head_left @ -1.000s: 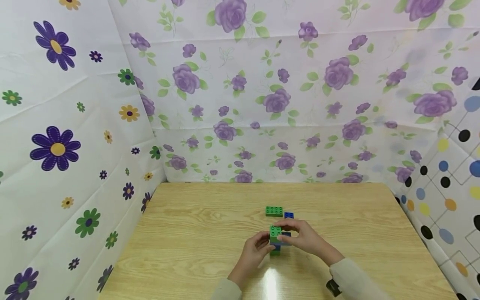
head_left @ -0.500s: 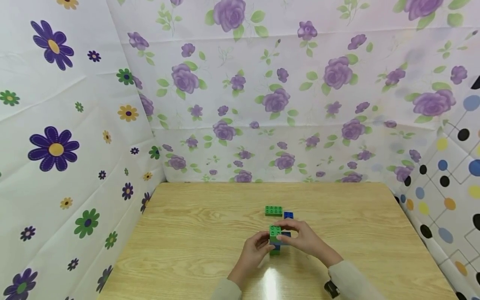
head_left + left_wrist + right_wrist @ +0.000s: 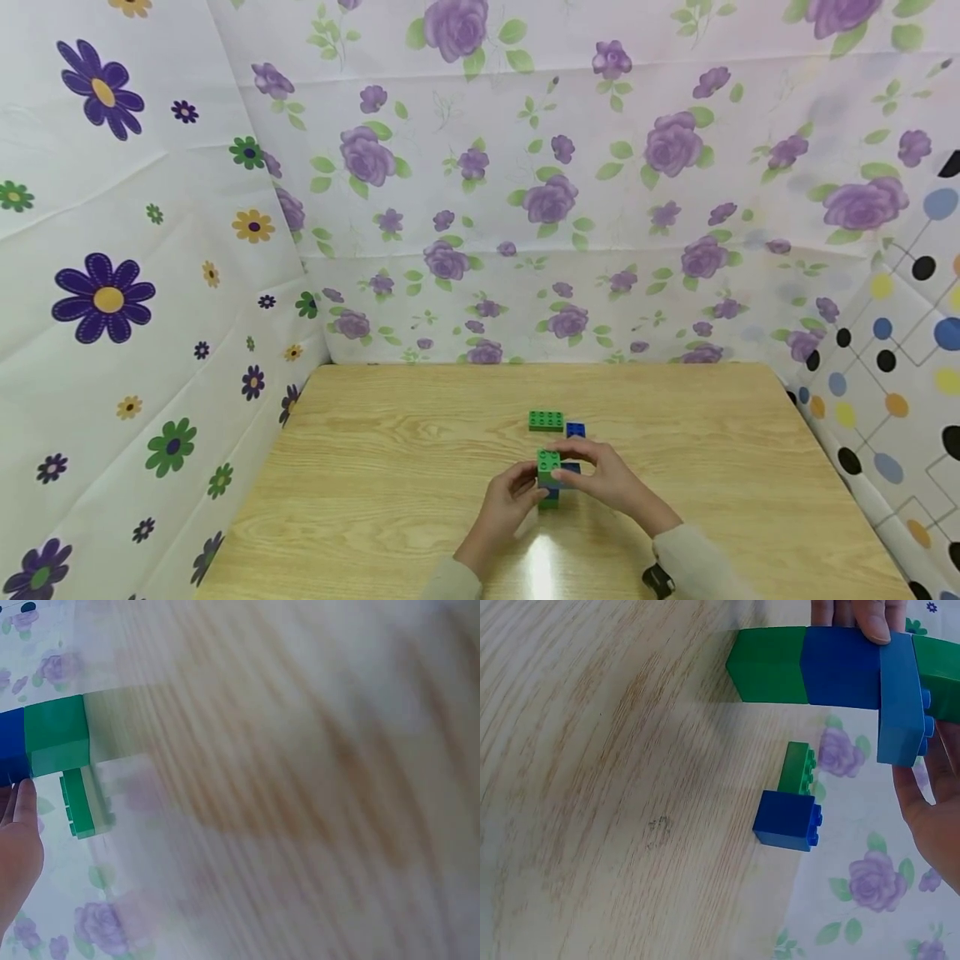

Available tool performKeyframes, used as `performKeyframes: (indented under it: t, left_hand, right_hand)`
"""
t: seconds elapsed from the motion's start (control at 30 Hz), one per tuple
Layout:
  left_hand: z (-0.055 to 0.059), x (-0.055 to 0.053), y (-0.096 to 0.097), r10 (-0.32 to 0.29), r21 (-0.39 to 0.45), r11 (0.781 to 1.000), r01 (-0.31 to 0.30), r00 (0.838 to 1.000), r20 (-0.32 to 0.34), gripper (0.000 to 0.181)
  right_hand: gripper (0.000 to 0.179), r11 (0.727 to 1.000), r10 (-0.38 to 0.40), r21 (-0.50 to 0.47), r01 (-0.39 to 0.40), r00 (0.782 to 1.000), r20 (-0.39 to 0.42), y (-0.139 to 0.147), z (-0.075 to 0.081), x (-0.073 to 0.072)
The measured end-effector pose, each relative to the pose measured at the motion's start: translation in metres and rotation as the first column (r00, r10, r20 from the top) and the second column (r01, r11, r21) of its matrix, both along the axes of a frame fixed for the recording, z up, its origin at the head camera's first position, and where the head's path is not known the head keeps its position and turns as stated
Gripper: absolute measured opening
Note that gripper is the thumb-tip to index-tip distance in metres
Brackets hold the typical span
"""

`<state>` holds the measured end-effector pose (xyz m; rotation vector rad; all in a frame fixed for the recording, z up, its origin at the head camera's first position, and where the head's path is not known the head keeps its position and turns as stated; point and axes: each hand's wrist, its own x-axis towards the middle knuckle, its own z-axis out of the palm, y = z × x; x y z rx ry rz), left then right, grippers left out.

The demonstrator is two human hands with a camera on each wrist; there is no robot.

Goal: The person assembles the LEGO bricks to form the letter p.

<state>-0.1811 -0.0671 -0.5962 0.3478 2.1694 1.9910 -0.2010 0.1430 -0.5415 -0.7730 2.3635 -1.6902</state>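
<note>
A short tower of toy building bricks stands on the table between both hands. Its lowest block is a green brick (image 3: 771,666), with a blue brick (image 3: 841,667) above it. Over these a longer blue brick (image 3: 900,712) juts out to the right, and a green brick (image 3: 548,462) forms the top. From the left, my left hand (image 3: 504,503) pinches the tower at the lower blue brick, thumb in front. My right hand (image 3: 609,482) grips the upper part from the right, its thumb near the top green brick and long blue brick. Some fingers are hidden behind the bricks.
Behind the tower lie a loose green brick (image 3: 546,421) with two rows of studs and a smaller blue brick (image 3: 575,430). The wooden table (image 3: 390,467) is bounded by a flowered cloth (image 3: 450,308) at the back and patterned cloths at both sides.
Both hands keep their hold on the brick tower in the same place. Only the head view has shifted very slightly.
</note>
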Motion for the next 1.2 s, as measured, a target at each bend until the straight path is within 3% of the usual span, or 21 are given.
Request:
performKeyframes:
  t: [0.27,0.5,0.83,1.03,1.2]
  left_hand:
    - [0.007,0.000,0.001,-0.017,0.079,0.997,0.020,0.999,-0.039,0.046]
    - [0.014,0.000,0.000,-0.029,0.057,0.998,0.035,0.995,-0.100,0.042]
    - [0.015,-0.001,0.001,-0.039,0.029,0.999,0.042,0.992,-0.122,0.040]
    - [0.019,0.001,0.001,-0.030,0.041,0.999,0.035,0.992,-0.121,0.041]
    - [0.018,0.000,0.003,-0.012,0.050,0.999,0.016,0.996,-0.087,0.039]
  right_hand:
    - [0.038,0.999,-0.012,-0.030,0.012,1.000,-0.014,-0.002,-0.002,0.002]
    - [0.039,0.999,-0.012,-0.037,0.010,0.999,-0.046,-0.004,-0.004,0.002]
    - [0.039,0.999,0.023,-0.035,-0.023,1.000,0.011,0.002,0.001,0.001]
    - [0.033,0.995,-0.053,-0.086,0.056,0.998,0.045,0.012,0.005,-0.008]
    - [0.034,0.988,-0.132,-0.088,0.129,0.991,-0.019,0.024,0.003,-0.020]
